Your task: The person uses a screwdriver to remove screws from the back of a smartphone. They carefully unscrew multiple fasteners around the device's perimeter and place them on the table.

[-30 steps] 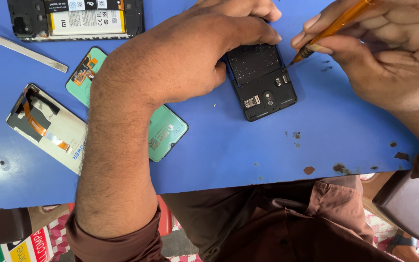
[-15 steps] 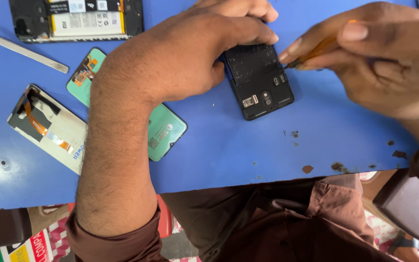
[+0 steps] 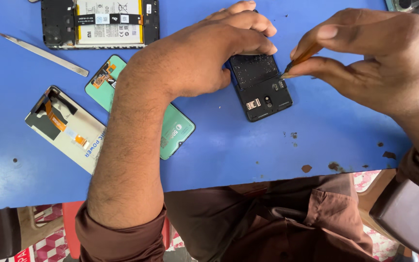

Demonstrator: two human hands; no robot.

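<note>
- Two hands over a blue table (image 3: 248, 155); nearest edge chipped, brown spots showing.
- Left hand (image 3: 209, 53) pressed down on the top half of an opened black phone (image 3: 263, 90), fingers curled over its far edge, clamping it flat at mid-table.
- Right hand (image 3: 379, 63) pinched shut on an orange-handled tool (image 3: 300, 58); tip touches the phone's right rim.
- Phone judged light, stiff, thin and fragile inside; best held by its edges, off the exposed board.
- Left of the forearm: green back cover (image 3: 170, 128), screen panel (image 3: 64, 128) with orange flex.
- Far side: metal pry bar (image 3: 42, 54), second open phone (image 3: 103, 22) with battery showing.
</note>
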